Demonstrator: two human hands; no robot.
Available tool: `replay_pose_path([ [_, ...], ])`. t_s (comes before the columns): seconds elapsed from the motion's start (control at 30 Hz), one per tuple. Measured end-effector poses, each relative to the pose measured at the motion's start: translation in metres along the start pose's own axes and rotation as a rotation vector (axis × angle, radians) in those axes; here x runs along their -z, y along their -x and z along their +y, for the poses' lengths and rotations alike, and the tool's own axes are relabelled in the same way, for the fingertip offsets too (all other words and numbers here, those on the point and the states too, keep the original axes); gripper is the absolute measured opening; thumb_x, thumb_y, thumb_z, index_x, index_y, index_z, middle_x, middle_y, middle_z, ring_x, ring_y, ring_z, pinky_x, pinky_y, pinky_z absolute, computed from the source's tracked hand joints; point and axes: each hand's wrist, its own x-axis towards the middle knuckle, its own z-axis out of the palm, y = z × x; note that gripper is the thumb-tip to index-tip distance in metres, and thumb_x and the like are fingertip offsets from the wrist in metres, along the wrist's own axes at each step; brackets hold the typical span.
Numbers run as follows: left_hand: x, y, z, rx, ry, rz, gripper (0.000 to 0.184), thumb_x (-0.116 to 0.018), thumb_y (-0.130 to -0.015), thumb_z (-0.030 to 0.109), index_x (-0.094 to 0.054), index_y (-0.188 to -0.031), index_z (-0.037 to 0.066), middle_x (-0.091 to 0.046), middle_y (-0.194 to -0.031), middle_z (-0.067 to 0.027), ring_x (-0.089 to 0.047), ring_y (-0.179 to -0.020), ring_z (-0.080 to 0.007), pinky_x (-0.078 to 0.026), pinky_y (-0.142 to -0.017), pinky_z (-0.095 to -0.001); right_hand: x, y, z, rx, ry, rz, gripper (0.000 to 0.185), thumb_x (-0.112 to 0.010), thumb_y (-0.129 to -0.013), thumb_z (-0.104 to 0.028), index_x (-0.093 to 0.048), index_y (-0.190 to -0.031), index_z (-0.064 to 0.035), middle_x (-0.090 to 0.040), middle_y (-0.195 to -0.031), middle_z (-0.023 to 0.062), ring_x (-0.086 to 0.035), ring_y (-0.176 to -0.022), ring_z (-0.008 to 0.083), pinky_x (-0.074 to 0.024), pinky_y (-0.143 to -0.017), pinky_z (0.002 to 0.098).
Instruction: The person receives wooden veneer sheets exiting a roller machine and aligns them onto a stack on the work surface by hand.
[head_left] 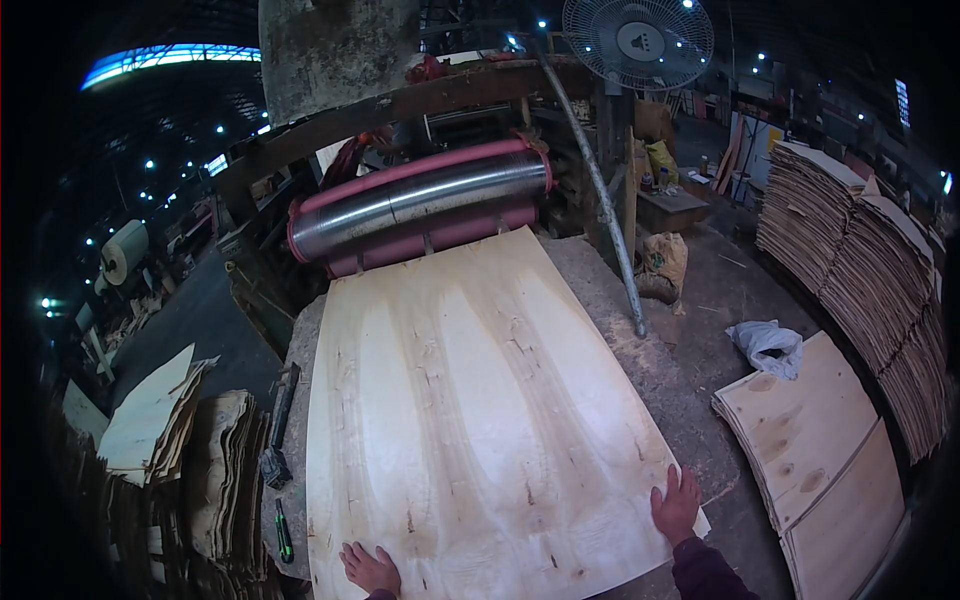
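A large pale wood veneer sheet [450, 400] with brown grain streaks lies in front of me, its far edge at the rollers [420, 200] of a machine. My left hand [370, 570] rests on the sheet's near left part, fingers spread and flat. At the near right edge of the sheet, my right hand [678, 507] lies with its fingers stretched out; its palm partly overhangs the edge. A green and black utility knife [284, 532] lies left of the sheet, below a dark brush-like tool [274, 466].
Veneer stacks stand at left [222, 480] and right [850, 270]. Nearer on the right, a low pile of sheets [800, 440] carries a white plastic bag [768, 347]. A slanted metal pole [595, 185] and a fan [638, 42] stand beside the machine. A person's sleeve [345, 160] shows behind the rollers.
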Motion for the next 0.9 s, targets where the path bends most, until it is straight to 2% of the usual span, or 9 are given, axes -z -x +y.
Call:
replay_pose_path([
  [0.9,0.0017,0.0001,0.0006,0.000,0.004,-0.023,0.059,-0.058,-0.088,0.031,-0.041,-0.136,0.000,-0.038,-0.147,-0.0230,-0.030,-0.139,-0.0413,-0.026,-0.110,-0.0524,-0.0015,0.0001,0.0007,0.007,0.007,0.012,0.067,-0.064,-0.084,-0.033,-0.041,-0.141,-0.0063,-0.040,-0.141,0.0260,-0.036,-0.133,0.0422,-0.0271,-0.109,0.0543],
])
